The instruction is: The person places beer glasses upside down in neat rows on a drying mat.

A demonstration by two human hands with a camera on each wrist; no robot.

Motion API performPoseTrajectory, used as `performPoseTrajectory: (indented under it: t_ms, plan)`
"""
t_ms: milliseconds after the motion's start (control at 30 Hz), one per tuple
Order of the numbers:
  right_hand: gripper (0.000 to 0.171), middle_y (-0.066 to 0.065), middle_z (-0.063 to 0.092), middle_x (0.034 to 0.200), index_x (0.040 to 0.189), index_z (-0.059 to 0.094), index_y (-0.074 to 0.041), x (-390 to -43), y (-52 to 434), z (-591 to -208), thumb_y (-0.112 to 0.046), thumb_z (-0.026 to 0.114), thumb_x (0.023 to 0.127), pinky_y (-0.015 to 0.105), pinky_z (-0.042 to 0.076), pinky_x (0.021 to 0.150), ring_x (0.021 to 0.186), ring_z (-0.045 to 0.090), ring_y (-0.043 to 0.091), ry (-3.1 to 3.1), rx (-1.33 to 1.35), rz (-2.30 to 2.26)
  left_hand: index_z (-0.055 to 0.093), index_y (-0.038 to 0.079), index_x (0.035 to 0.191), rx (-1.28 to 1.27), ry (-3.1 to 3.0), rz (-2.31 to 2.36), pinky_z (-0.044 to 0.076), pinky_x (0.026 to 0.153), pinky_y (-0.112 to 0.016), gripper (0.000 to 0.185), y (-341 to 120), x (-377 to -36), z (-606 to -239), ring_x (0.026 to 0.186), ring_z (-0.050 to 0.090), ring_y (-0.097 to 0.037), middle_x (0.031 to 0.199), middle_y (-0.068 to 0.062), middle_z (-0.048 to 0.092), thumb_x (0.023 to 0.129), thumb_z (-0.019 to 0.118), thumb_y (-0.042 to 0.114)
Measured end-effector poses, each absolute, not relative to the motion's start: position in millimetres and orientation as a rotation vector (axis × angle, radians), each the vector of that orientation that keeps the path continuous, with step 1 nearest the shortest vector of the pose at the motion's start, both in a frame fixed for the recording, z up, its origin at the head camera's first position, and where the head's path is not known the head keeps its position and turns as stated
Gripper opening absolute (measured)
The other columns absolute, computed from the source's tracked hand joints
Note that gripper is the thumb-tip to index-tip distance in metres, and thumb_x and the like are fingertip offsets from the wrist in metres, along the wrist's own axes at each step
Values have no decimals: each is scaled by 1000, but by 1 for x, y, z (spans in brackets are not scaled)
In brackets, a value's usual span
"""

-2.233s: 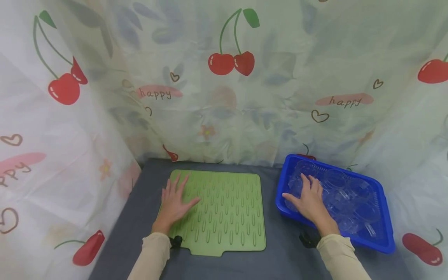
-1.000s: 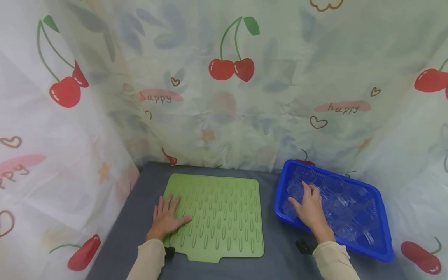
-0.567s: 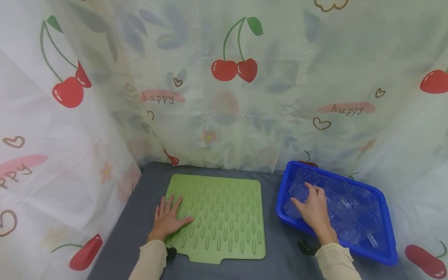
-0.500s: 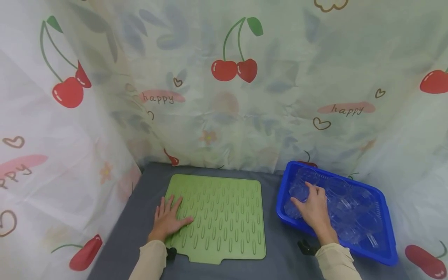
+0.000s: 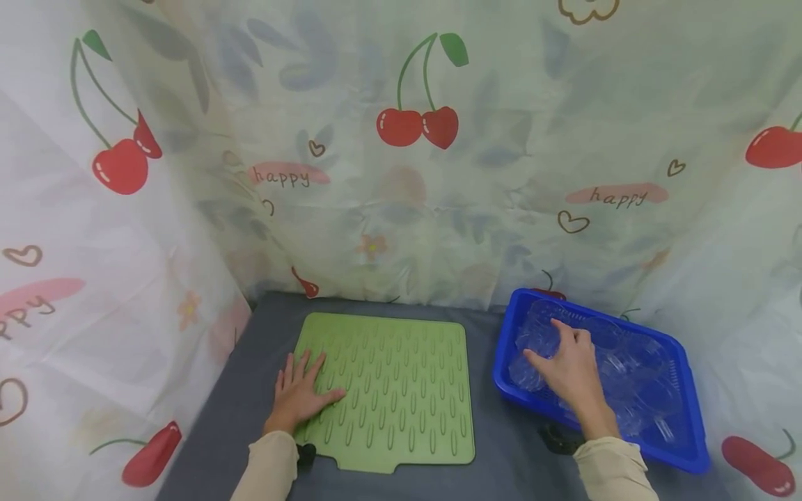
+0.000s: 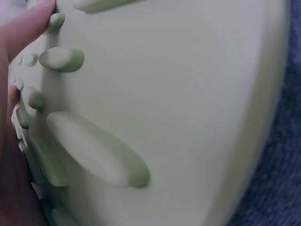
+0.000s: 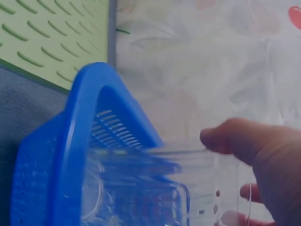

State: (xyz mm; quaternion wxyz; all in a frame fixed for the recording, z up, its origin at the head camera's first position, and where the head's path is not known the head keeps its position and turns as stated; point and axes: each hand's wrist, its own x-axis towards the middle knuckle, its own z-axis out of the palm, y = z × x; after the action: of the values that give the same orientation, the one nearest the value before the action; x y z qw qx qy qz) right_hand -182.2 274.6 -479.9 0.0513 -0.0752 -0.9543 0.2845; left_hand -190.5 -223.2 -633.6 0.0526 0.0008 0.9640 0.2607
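Observation:
On the left side of a green ridged silicone mat (image 5: 401, 390), my left hand (image 5: 301, 398) rests with its fingers spread and straight. The left wrist view shows the mat's raised ridges (image 6: 99, 150) close up beside the fingers. My right hand (image 5: 570, 369) is over the left part of a blue plastic basket (image 5: 626, 456). Its thumb and fingers stand on either side of a clear plastic cup (image 7: 155, 165) and grip it near the rim; some fingertips show through the clear wall. The cup's far end is over the basket.
Several more clear cups (image 5: 654, 393) lie in the basket, overlapping and hard to tell apart. Grey cloth (image 5: 432, 483) covers the table under mat and basket. A cherry-print curtain (image 5: 401, 229) hangs behind and at both sides.
My left hand has come down onto the mat and then stayed still. The right hand has drawn its thumb and fingers closer round the cup, then shifted slightly right.

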Motion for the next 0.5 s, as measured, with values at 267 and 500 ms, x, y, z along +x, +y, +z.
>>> performPoseTrajectory:
  t_ms: [267, 500]
  plan:
    - [90, 28, 40, 136, 158, 36, -10, -179, 274, -463, -52, 75, 88, 55, 46, 76, 109, 43, 42, -2826, -148, 790, 27, 21, 163, -13, 2923, 806, -3, 123, -72, 106, -226, -194, -639, 158, -10, -48, 173, -16, 8, 81, 68, 74]
    - [89, 28, 40, 130, 156, 42, -11, -172, 271, -454, -56, 75, 87, 50, 44, 73, 104, 42, 39, -2785, -121, 741, 25, 24, 164, -8, 2931, 776, -3, 123, -72, 107, -228, -197, -648, 158, -11, -47, 173, -15, 7, 80, 65, 78]
